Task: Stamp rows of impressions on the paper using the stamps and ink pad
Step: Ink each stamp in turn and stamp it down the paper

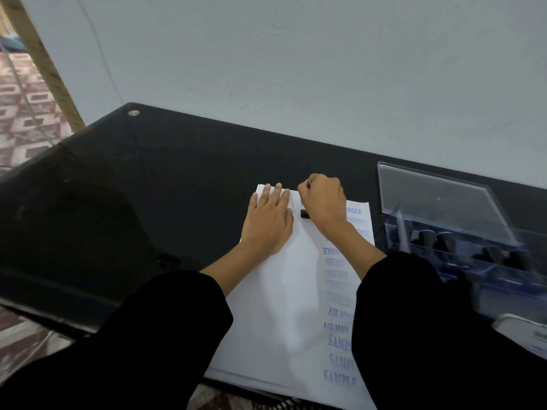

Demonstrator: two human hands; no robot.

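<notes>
The fingers (276, 192) of the left hand (268, 221) lie flat and spread near the top left corner of the paper (275, 306), just above the middle of the frame; this looks meant to pin the sheet so it cannot slide under pressure. The right hand (322, 202), just to the right of it, is curled shut around a black stamp (305, 214), only a dark corner of which shows beneath the palm, pressed down on the paper near its top edge. A column of blue impressions (340, 341) runs down the right side of the sheet toward the bottom of the frame, so the stamp probably starts a fresh column beside it. At right centre, a clear plastic case (438, 202) with its lid raised holds the other stamps (444, 242), within easy reach of the stamping hand. The ink pad cannot be clearly made out.
</notes>
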